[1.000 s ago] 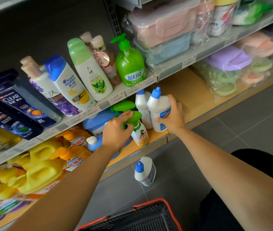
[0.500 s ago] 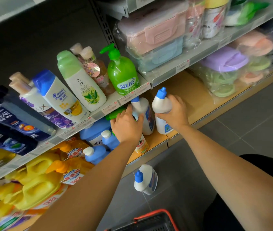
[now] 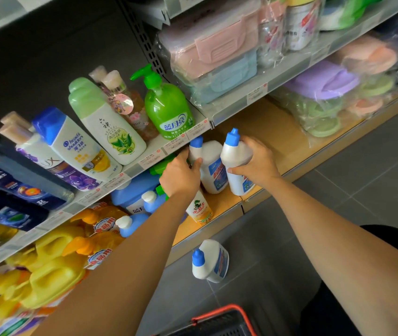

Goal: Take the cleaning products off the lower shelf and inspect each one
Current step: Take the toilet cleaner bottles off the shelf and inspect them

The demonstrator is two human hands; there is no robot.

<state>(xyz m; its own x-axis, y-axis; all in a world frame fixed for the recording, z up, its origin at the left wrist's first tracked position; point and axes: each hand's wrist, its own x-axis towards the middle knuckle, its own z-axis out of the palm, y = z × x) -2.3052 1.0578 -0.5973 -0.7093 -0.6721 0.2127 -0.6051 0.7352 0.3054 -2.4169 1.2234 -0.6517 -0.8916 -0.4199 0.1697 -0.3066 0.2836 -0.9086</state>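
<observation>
**Entry: white bottles with blue caps, two on the shelf, centre of frame**

- Location: front edge of the lower shelf (image 3: 278, 141), side by side, touching or nearly so.
- Left bottle (image 3: 213, 173): upright, with its cap tucked under the lip of the upper shelf (image 3: 144, 163). The left hand (image 3: 181, 177) grips its shoulder, fingers curled round the far side and thumb across the front.
- Right bottle (image 3: 235, 156): upright at the shelf edge. The right hand (image 3: 257, 163) is wrapped round the shoulder below the cap, fingers closed on it. Whether its base is clear of the board cannot be told.
- Floor bottle (image 3: 211, 261): same type, lower centre, standing on the tiles below the shelf, well apart from both hands.
- Adjacent: a spray bottle (image 3: 199, 209) with a yellow label sits just under the left wrist. A basket (image 3: 219, 318) is at the bottom edge.

**Handling notes (judgement)**

- Draw the left bottle forward before raising it, because the cap has little headroom under the upper shelf.
- Keep the left wrist high. The spray bottle looks light and would probably tip if nudged.
- The plastic looks smooth and the bottles are probably full, so hold firmly at the shoulder and do not lift by the cap.
- Part the two bottles as they come out so they do not knock together.
- Once they are clear, turn each label up towards the eyes and check that the cap is seated.
</observation>
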